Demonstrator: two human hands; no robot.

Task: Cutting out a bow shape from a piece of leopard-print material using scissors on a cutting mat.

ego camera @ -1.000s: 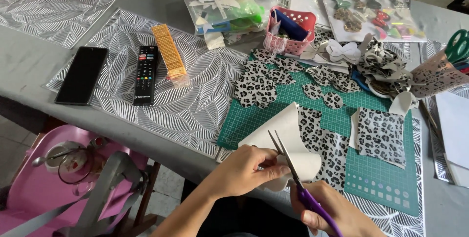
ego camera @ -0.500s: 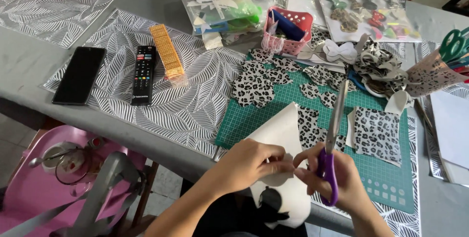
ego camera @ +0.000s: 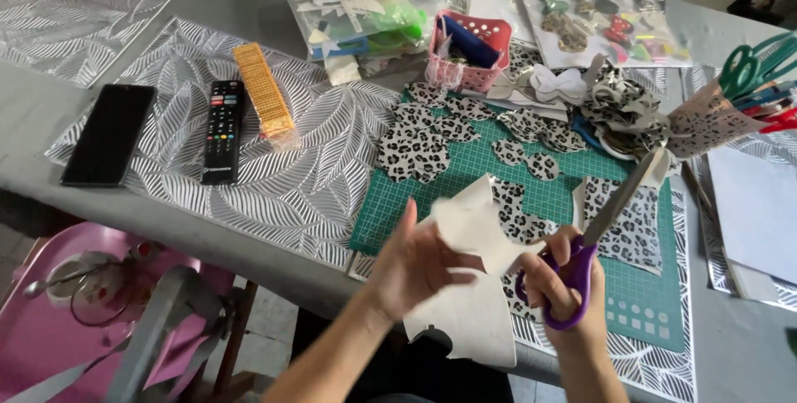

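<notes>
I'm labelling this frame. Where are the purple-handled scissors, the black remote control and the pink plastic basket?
purple-handled scissors (ego camera: 571, 283): head view, on the purple handle.
black remote control (ego camera: 222, 131): head view, middle of its button face.
pink plastic basket (ego camera: 490, 34): head view, on its rim.

The left hand (ego camera: 415, 266) is reaching in from the near side, fingers pinching; the right hand (ego camera: 558, 283) beside it is curling closed.

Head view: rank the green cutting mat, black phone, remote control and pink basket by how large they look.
1. Green cutting mat, clearly largest.
2. Black phone.
3. Remote control, about as long as the phone but narrower.
4. Pink basket, similar in area to the remote and farther away; order unsure.
</notes>
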